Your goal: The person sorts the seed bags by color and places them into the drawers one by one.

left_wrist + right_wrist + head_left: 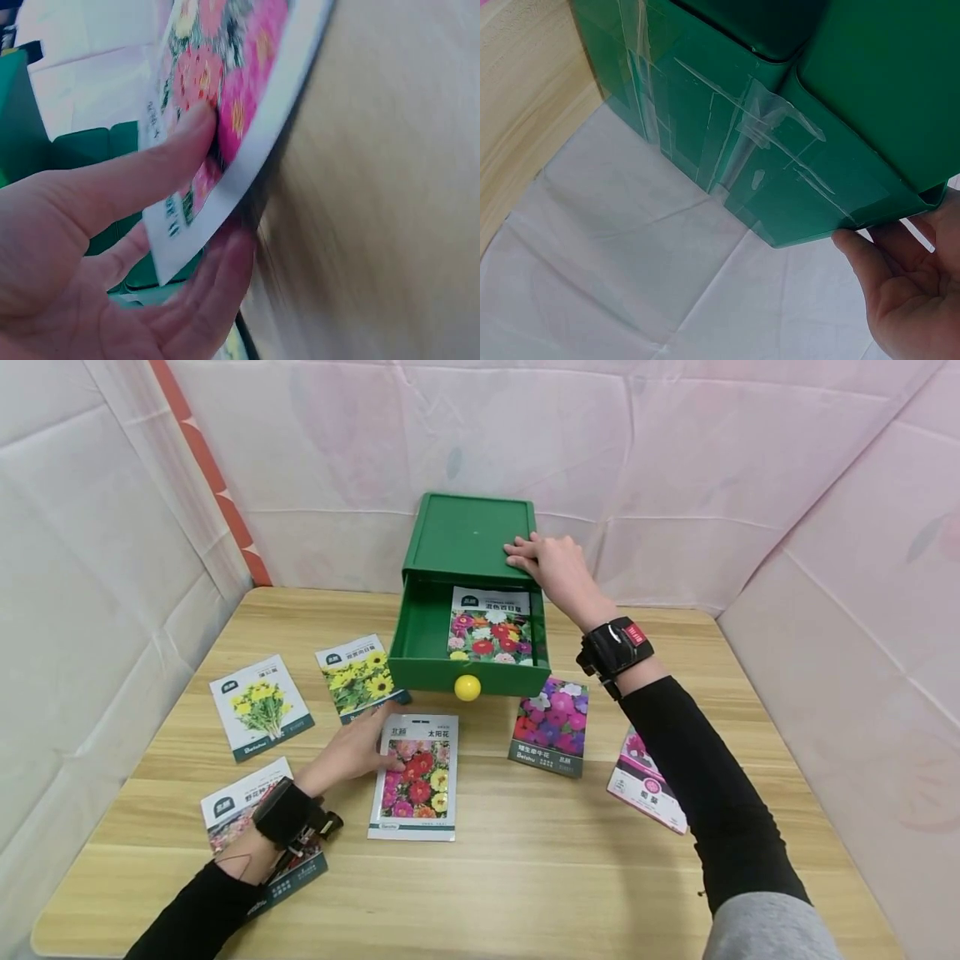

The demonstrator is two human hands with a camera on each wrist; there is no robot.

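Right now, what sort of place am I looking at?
Probably a small staged tabletop booth, not a lived-in room: pale cloth sheeting hangs as walls round a wooden table, which bears only a green drawer box and flower seed packets.

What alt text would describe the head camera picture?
A left hand pinches a flower seed packet on a wooden table, while the right hand rests on a green box whose open drawer holds another packet.

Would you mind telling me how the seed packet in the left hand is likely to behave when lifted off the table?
The seed packet looks thin and flat, so probably light and floppy. Its glossy face may slip, though the left hand already pinches its edge, thumb on top. Lying flat on the wooden table, it should not roll.
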